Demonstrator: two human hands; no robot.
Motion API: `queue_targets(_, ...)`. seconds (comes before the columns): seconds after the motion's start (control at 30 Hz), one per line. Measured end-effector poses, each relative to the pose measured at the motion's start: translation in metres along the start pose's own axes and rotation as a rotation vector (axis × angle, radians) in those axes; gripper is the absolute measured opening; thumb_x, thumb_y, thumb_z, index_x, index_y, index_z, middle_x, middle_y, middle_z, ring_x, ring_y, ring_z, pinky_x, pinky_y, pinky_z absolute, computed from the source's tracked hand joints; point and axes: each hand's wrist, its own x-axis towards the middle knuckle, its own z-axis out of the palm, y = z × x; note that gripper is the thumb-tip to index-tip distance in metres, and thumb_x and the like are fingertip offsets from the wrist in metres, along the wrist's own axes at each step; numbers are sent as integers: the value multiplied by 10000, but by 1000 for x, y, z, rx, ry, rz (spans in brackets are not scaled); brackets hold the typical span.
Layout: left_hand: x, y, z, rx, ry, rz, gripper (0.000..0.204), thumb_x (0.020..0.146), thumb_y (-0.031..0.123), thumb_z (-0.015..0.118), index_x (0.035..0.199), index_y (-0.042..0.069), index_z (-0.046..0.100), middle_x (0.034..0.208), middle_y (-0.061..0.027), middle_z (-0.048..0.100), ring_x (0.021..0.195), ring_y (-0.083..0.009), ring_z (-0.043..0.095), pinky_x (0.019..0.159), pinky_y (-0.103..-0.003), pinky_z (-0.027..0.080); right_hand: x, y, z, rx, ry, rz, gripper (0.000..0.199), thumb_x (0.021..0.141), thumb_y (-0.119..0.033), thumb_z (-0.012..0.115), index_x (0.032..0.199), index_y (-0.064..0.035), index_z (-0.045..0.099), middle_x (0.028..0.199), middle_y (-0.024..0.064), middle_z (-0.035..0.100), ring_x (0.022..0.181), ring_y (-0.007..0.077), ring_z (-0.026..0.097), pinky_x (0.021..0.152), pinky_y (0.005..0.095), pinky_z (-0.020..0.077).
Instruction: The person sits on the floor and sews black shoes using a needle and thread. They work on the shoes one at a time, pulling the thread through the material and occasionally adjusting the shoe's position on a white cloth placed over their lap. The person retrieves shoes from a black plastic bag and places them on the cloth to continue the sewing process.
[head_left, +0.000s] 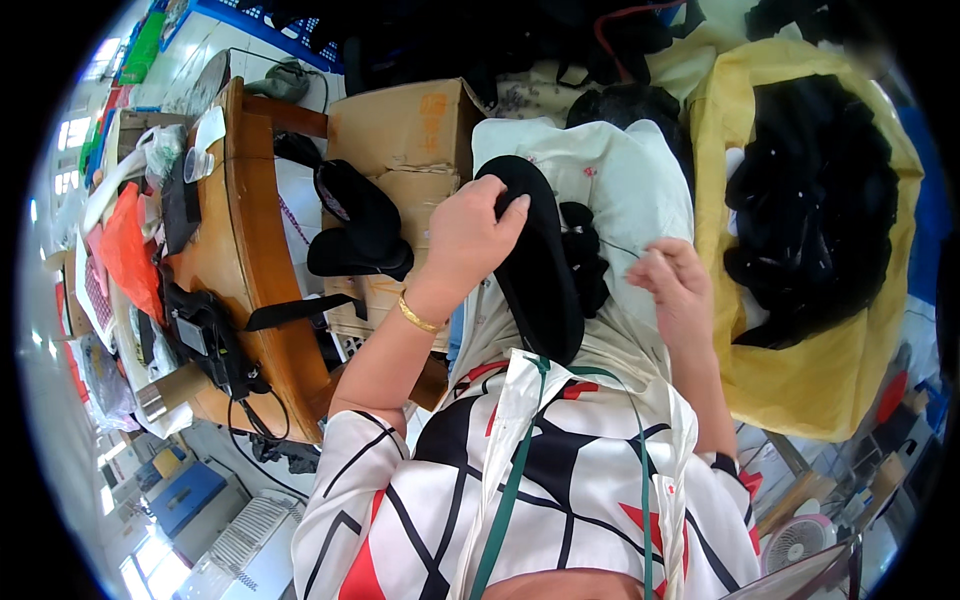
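My left hand [472, 232] is closed around the upper end of a black shoe sole [540, 265], thumb and fingers gripping its edge. The long sole is tilted over my lap, its lower end near my waist. To the right, my right hand [675, 280] is raised with its fingers pinched together. A thin dark thread [618, 247] stretches between the black items and those fingers; whether a needle is in the pinch is too small to make out. Beside the sole, a small black bundle [585, 262] lies on the pale cloth [650, 170] covering my lap.
Black cloth shoes [362, 225] rest on cardboard boxes [395, 130] at the left. A wooden table [250, 220] with a black device [205, 335] stands further left. On the right is a yellow sack [810, 385] holding black pieces [815, 200]. A fan [800, 540] sits lower right.
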Motion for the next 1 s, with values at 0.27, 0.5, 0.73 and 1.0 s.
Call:
queue_targets(0.27,-11,-17,1,-728,-126,-498,204,887,172,689,921,-22,636,730,-12,616,605,-60,596,526,-220,493,34,2,86,-448,-390,50,87,952,-106,586,990,-28,595,683,28,598,564,81,549,526,257,454)
queue_targets(0.5,-14,-18,5,-829,-104,-524,169,889,162,690,903,3,635,742,-2,617,604,-56,592,526,-204,493,47,16,89,-653,-418,-40,95,919,-78,583,979,-5,598,713,67,610,557,112,547,540,288,452)
queue_targets(0.73,-15,-18,6,-862,-101,-540,160,891,161,684,909,8,641,736,-1,619,592,-57,584,528,-203,492,46,16,89,-703,-399,-127,127,889,-69,582,987,4,618,723,134,627,599,194,572,589,334,462)
queue_targets(1.0,-12,-18,1,-854,-145,-620,171,889,187,671,836,34,616,712,-16,619,573,-73,585,507,-214,465,48,37,91,-852,-368,-302,105,916,-94,574,1000,-31,565,737,160,633,640,322,633,573,402,477)
